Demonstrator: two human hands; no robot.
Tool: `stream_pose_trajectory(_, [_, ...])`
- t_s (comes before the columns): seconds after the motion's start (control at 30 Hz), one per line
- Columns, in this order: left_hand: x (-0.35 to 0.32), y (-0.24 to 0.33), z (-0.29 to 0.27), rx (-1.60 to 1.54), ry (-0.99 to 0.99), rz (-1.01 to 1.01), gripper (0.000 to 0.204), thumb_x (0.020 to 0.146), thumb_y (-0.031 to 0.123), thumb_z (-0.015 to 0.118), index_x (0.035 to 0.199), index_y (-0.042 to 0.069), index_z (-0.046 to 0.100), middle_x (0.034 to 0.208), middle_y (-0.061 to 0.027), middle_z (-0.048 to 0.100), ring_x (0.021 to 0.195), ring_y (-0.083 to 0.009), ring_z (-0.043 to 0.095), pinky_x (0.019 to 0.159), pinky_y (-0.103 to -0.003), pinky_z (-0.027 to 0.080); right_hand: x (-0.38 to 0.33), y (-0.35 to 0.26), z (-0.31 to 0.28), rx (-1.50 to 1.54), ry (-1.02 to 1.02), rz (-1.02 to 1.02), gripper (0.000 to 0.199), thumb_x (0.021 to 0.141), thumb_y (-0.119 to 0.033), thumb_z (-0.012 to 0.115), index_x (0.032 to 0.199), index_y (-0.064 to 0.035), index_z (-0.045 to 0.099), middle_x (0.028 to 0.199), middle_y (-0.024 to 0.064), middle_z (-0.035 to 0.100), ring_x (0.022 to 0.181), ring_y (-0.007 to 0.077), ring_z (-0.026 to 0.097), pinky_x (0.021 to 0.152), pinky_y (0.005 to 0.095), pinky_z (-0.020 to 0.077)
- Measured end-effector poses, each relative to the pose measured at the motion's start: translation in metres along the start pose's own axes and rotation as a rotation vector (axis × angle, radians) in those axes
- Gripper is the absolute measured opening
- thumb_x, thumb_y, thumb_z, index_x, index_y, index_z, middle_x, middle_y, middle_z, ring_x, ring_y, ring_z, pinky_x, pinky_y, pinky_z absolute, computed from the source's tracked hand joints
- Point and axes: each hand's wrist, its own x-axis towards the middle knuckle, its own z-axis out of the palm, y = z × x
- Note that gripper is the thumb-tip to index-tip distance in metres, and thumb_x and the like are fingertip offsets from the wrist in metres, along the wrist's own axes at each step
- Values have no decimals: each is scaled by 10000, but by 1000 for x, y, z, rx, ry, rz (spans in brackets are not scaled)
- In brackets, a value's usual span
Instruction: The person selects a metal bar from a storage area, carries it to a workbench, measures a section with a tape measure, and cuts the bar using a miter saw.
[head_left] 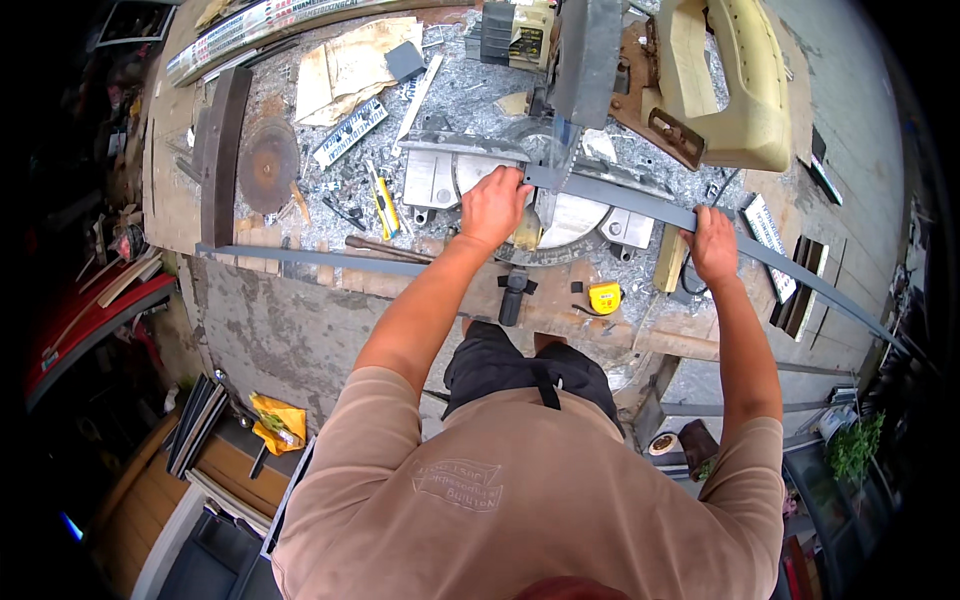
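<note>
A long grey metal bar (pixel 640 205) lies across the mitre saw's silver base (pixel 575 222) and runs out past the bench on the right. My left hand (pixel 493 208) is closed on its left end, with the fingertips at the saw's fence. Farther right, my right hand (pixel 713 245) grips the same bar, fingers curled over it. Above the bar, between my hands, stands the saw's grey blade guard (pixel 585 80); the blade's cutting edge cannot be made out. A beige housing with a loop handle (pixel 765 90) and a rusty plate is on the guard's right.
Metal shavings cover the bench (pixel 335 230). A yellow tape measure (pixel 604 297) sits near its front edge. Left of the saw are a yellow utility knife (pixel 382 205), a round rusty disc (pixel 270 165) and a dark brown bar (pixel 224 155). Another grey strip (pixel 320 257) lies along the front edge.
</note>
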Motion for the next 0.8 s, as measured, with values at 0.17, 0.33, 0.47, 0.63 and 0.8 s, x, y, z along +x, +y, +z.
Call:
stream_pose_trajectory(0.17, [13,-19,-7,-1,-46,203,199,923,226,778,1006,87,662,982,-115,713,953,-366,714,843,-494,571,1,-3,-6,23,-21,10,461,915,-261,831,1285,-79,626,1153,165,668,1114,400,631,996,509,486])
stream_pose_trajectory(0.33, [23,-30,-17,75,-24,402,253,951,324,807,944,115,663,933,-81,690,952,-324,685,864,-462,540,2,-4,-9,58,-45,20,473,912,-274,836,1295,-87,631,1188,163,668,1145,400,629,1018,516,481])
stream_pose_trajectory(0.47, [22,-28,-18,60,-29,383,233,963,318,796,947,115,682,918,-79,673,943,-325,668,868,-469,522,5,-9,-9,88,-43,20,644,930,-486,816,1396,-87,623,1215,172,667,1193,398,630,1059,519,472])
stream_pose_trajectory(0.63, [22,-24,-17,49,-12,366,180,924,257,799,951,111,697,913,-86,668,928,-337,653,875,-473,517,22,-25,-13,158,-28,-11,915,852,-747,774,1458,-83,606,1255,189,656,1252,400,608,1105,529,454])
stream_pose_trajectory(0.8, [17,-26,-15,81,3,346,170,875,213,788,960,106,688,951,-107,678,963,-360,653,898,-496,524,43,-56,-2,356,10,62,879,967,-744,649,1482,-34,591,1370,246,695,1305,394,647,1125,517,457])
